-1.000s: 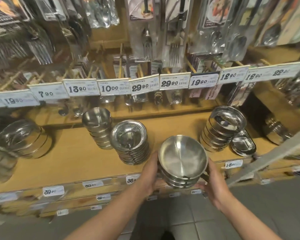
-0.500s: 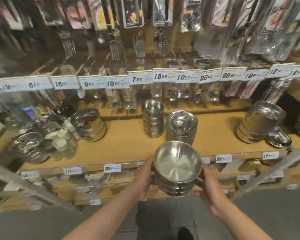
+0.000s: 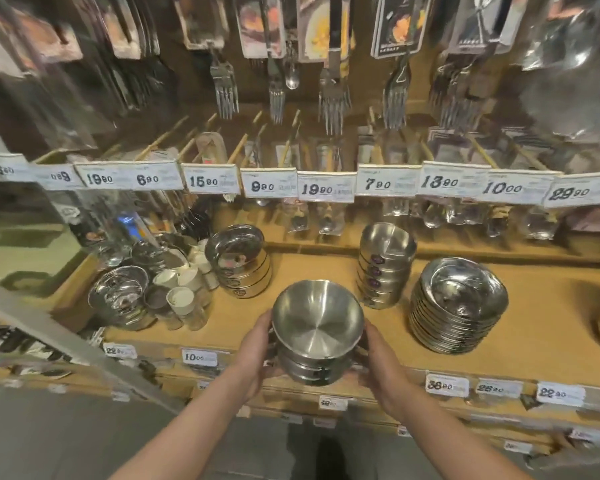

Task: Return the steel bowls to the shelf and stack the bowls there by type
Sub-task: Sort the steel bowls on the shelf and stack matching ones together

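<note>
Gripping from both sides, the left hand (image 3: 257,355) and right hand (image 3: 383,363) carry the held bowls (image 3: 317,332) over the shelf (image 3: 326,268) edge (matching deep stack (image 3: 385,265) sits far-right, nearer the right hand).

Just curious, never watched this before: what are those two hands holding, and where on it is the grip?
A small stack of steel bowls, gripped by its sides: the left hand curls round the left side, the right hand the right.
</note>
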A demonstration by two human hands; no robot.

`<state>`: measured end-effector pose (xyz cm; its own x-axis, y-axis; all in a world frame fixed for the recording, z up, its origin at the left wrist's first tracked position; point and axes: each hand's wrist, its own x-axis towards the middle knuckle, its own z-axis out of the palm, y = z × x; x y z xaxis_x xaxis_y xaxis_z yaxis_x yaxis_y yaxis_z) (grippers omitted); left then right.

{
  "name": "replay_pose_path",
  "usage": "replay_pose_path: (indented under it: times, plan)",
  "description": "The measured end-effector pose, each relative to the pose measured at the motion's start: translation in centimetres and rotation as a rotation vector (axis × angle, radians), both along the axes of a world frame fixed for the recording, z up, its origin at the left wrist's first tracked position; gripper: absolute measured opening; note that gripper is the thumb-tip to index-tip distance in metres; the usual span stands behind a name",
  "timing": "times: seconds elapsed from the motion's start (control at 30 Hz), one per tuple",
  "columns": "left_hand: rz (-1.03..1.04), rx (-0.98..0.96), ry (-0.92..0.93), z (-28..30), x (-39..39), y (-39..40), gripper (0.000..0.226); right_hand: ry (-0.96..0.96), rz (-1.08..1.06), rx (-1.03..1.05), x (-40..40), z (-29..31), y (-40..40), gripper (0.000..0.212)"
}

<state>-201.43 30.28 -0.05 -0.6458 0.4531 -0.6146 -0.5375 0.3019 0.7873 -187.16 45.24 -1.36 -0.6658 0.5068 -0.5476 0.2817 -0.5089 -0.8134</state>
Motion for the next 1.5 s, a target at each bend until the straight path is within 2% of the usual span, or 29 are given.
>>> replay_pose_path:
  times: [0.17, 0.3, 0.4, 0.6, 0.73, 0.8, 0.9, 1.0, 1.1, 1.2, 1.4, 1.5]
  plan:
    - [0.008, -0.016, -0.029, -2.5, -5.1, 3.3, 0.045, 0.016, -0.05, 0.008, -5.7, -2.3, 3.1, 0.035]
    - [-0.016, -0.031, -0.053, -3.7, -7.9, 5.6, 0.044, 0.01, -0.013, -0.035, -8.5, -2.9, 5.4, 0.038]
    - [0.04, -0.029, -0.094, -3.9, -9.4, 7.0, 0.046, -0.01, -0.01, -0.03, -10.0, -3.4, 6.5, 0.037]
    - [0.142, 0.013, -0.11, -4.4, -11.1, 8.5, 0.036, 0.086, -0.107, -0.123, -11.7, -4.3, 7.2, 0.032]
    - [0.168, 0.074, -0.161, -4.0, -11.4, 9.3, 0.039, 0.181, -0.169, -0.125, -12.4, -4.8, 7.2, 0.034]
    - [0.158, 0.097, -0.177, -4.1, -11.4, 9.4, 0.041, 0.184, -0.174, -0.1, -12.9, -4.7, 6.9, 0.029]
    - [0.134, 0.08, -0.182, -3.9, -11.0, 8.7, 0.044, 0.139, -0.208, -0.059, -12.7, -4.7, 6.2, 0.034]
    - [0.109, 0.043, -0.214, -3.0, -9.7, 6.8, 0.045, 0.117, -0.216, -0.089, -10.0, -4.1, 4.2, 0.041]
    - [0.068, 0.021, -0.229, -2.8, -7.0, 4.2, 0.048, 0.035, -0.318, -0.099, -5.4, -2.8, 1.8, 0.026]
    - [-0.031, 0.075, -0.199, -2.8, -3.2, 2.3, 0.044, 0.008, -0.428, -0.049, 0.2, -1.4, -0.2, 0.026]
    - [-0.285, 0.109, -0.198, -2.6, 3.9, 3.9, 0.04, -0.037, -0.666, 0.03, 11.7, 0.7, -1.3, 0.031]
    - [-0.427, 0.094, -0.149, -1.4, 7.6, 6.1, 0.029, -0.002, -0.797, 0.055, 16.5, 1.1, -1.3, 0.03]
